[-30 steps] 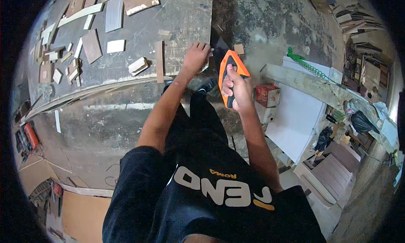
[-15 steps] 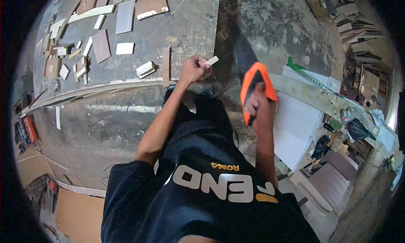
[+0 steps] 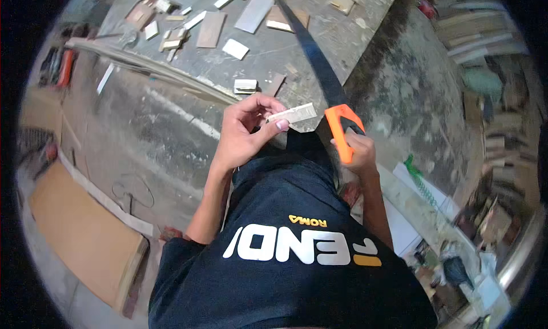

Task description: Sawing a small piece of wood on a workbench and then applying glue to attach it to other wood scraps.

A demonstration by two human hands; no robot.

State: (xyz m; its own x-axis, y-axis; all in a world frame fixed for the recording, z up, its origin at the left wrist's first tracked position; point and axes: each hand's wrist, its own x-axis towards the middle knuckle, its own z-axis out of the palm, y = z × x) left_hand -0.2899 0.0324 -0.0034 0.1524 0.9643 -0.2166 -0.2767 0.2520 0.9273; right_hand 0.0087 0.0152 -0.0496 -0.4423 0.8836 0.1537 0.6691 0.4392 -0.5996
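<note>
Between the thumb and fingers of my left hand (image 3: 248, 126) is a small pale strip of wood (image 3: 299, 112), held over the near corner of the worktable. My right hand (image 3: 359, 151) is wrapped round the orange and black handle of a handsaw (image 3: 338, 136). Its long dark blade (image 3: 319, 63) points away from me across the table, to the right of the strip and apart from it. Just beyond my left hand lie a stack of short white pieces (image 3: 245, 86) and a brown wood strip (image 3: 277, 84).
Wood offcuts (image 3: 211, 29) in brown, grey and white are strewn over the dark worktable (image 3: 354, 49). A bent tan board (image 3: 85, 226) lies at lower left. On the right are a green coiled hose (image 3: 419, 183), white panels (image 3: 399, 226) and piled wood scraps (image 3: 479, 38).
The view has turned, so the table sits further up and right. My left hand has come closer with the strip, and the saw blade has swung over the table.
</note>
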